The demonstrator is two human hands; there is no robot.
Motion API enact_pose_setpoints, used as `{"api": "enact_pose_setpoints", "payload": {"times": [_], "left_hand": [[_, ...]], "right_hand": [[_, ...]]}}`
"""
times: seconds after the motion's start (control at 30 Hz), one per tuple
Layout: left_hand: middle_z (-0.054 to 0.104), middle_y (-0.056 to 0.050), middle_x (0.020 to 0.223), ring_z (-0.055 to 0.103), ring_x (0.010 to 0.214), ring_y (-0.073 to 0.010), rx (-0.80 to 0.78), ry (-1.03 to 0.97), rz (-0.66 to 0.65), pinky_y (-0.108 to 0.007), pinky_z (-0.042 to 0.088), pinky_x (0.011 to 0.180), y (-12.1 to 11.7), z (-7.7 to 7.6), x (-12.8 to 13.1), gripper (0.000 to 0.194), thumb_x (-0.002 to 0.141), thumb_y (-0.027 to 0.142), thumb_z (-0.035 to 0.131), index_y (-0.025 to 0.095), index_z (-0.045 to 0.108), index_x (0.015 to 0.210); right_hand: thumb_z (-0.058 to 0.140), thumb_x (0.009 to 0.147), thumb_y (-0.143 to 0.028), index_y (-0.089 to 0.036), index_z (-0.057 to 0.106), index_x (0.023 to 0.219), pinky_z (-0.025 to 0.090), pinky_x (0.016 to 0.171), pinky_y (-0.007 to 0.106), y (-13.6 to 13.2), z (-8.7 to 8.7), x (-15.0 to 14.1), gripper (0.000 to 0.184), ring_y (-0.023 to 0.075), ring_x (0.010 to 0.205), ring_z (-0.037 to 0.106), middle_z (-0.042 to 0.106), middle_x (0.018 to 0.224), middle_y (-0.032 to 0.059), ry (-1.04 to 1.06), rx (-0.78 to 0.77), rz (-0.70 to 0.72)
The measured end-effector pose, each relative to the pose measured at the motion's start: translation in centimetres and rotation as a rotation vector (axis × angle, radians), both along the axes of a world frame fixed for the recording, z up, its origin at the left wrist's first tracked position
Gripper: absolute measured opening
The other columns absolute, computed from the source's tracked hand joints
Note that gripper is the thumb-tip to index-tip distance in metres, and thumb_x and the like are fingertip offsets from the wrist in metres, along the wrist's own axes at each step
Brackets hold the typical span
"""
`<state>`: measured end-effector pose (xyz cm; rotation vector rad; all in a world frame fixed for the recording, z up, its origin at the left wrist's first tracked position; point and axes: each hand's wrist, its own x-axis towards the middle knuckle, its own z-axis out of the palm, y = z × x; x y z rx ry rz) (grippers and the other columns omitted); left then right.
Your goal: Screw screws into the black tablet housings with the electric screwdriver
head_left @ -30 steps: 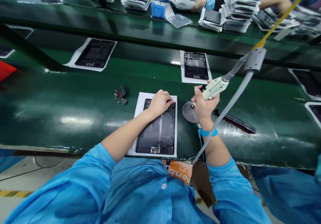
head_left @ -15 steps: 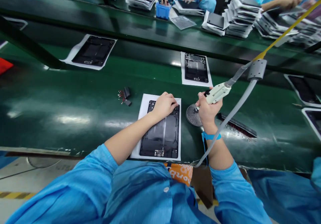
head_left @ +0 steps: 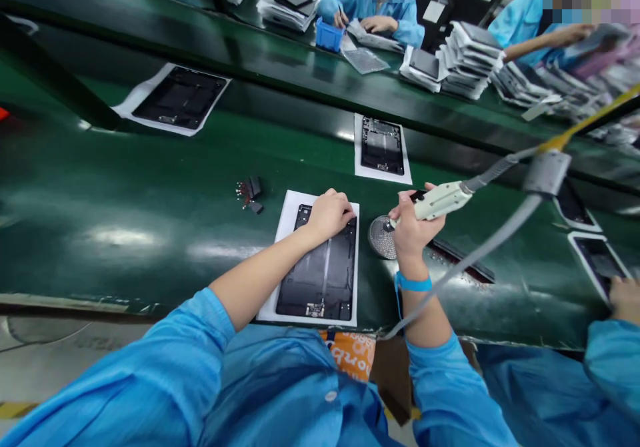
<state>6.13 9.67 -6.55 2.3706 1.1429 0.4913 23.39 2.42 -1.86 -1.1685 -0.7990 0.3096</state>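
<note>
My left hand (head_left: 327, 217) rests on the upper edge of a dark tablet housing (head_left: 320, 267), which lies on a white paper sheet (head_left: 273, 293). My right hand (head_left: 413, 227) grips a cream electric screwdriver (head_left: 443, 201) with a grey cable. Its tip is hidden by my fingers, close above a round perforated metal screw plate (head_left: 381, 237). A blue wrist strap (head_left: 413, 283) circles my right wrist. Left of the sheet lie several small dark parts with metal pins (head_left: 250, 193).
Other tablet housings on white sheets lie on the green belt (head_left: 100, 247), one at the far side (head_left: 383, 147). A co-worker's hand (head_left: 624, 299) touches one at the right (head_left: 597, 263). Beyond stand stacked tablets (head_left: 467, 60), a blue bin (head_left: 329, 35) and seated co-workers.
My view has tilted, shifting the scene. A co-worker's hand and sleeve have come in at the lower right. My hands stay in nearly the same places.
</note>
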Motion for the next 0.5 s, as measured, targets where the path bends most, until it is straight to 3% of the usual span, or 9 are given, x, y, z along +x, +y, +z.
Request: {"api": "enact_pose_setpoints", "payload": {"times": [0.1,0.23,0.5], "left_hand": [[0.087,-0.01,0.112,0.068,0.108,-0.0309,-0.007,0.023,-0.007,-0.043,0.051,0.088,-0.1,0.6,0.2,0.02,0.111,0.032,0.081,0.023,0.095,0.101],[0.086,-0.012,0.115,0.068,0.111,-0.0321,-0.012,0.044,-0.016,-0.044,0.051,0.092,-0.4,1.1,0.3,0.021,0.113,0.029,0.077,0.018,0.094,0.109],[0.084,-0.017,0.118,0.066,0.114,-0.0348,-0.022,0.01,-0.042,-0.048,0.049,0.09,-0.7,1.5,0.4,0.025,0.114,0.026,0.071,0.014,0.093,0.114]], "right_hand": [[0.096,0.086,-0.054,-0.026,0.062,0.135,0.055,0.05,0.028,0.9,0.9,-2.4,0.066,0.0086,0.048,0.057,0.076,0.091,-0.0064,-0.016,0.026,0.042],[0.092,0.087,-0.056,-0.027,0.061,0.132,0.056,0.051,0.028,2.7,0.3,-4.6,0.063,0.0082,0.049,0.058,0.077,0.094,-0.0058,-0.063,-0.005,0.074],[0.086,0.089,-0.052,-0.026,0.055,0.139,0.056,0.052,0.03,3.6,-1.8,-4.2,0.065,0.0099,0.05,0.057,0.077,0.095,-0.0045,-0.098,-0.027,0.024]]}}
